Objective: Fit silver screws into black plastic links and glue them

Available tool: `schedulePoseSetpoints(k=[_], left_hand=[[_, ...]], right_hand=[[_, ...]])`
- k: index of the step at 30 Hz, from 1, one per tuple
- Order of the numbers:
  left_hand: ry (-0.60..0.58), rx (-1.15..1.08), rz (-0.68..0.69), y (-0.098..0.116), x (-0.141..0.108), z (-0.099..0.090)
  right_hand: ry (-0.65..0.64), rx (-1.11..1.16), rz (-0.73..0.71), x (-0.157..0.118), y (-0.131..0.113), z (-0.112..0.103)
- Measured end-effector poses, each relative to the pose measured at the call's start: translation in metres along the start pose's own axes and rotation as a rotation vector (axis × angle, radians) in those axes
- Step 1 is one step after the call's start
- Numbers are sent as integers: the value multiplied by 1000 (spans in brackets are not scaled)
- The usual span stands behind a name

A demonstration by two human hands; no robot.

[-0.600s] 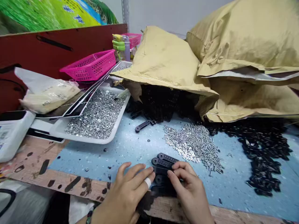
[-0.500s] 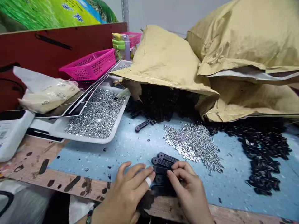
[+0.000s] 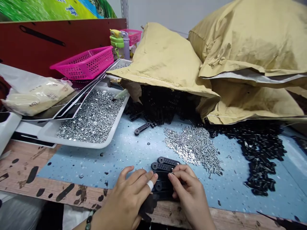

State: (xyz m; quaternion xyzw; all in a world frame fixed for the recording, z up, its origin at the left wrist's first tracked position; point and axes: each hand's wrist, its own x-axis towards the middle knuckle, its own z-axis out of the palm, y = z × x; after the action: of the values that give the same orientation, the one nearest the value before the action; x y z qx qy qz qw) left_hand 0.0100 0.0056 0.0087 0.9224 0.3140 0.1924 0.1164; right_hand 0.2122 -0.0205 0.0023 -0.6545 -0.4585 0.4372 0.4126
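Several black plastic bars [image 3: 165,166] with round ends and a lattice pattern lie in a row, one behind the other, near the table's front edge. My left hand [image 3: 133,191] wears a white band on one finger; its fingers stretch out and rest at the left ends of the bars. At the right ends, my right hand [image 3: 189,188] has thumb and forefinger pinched together. Whatever sits in that pinch is too small to make out. Behind the hands lies a pile of small metal nuts [image 3: 176,143] and screws [image 3: 203,147].
A white tray [image 3: 105,142] of nuts stands left, with a pink basket [image 3: 83,65] behind it. Brown paper sacks [image 3: 165,60] fill the back, one spilling black parts. Small black pieces [image 3: 260,159] are heaped right. One lone black bar [image 3: 142,128] lies behind the hands.
The view has shifted slightly, so most things appear farther left. Both hands stay at the black bars, the right still pinched at their right ends.
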Motion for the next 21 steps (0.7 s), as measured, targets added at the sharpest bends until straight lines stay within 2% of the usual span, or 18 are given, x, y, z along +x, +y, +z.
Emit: schedulePoseSetpoints(k=[3,10,13,21], left_hand=[[-40,16,1,-1,-4,-2],[-70,45,37,-4,-4,-6],[-49,35,37,-4,-3,-5],[46,-37,-25,-1,-2,9]], right_hand=[[21,62,-7,-1,-1,1],[12,12,-13,1,-1,3],[19,3,-11,1,0,4],[37,-175,-130,1,-2,7]])
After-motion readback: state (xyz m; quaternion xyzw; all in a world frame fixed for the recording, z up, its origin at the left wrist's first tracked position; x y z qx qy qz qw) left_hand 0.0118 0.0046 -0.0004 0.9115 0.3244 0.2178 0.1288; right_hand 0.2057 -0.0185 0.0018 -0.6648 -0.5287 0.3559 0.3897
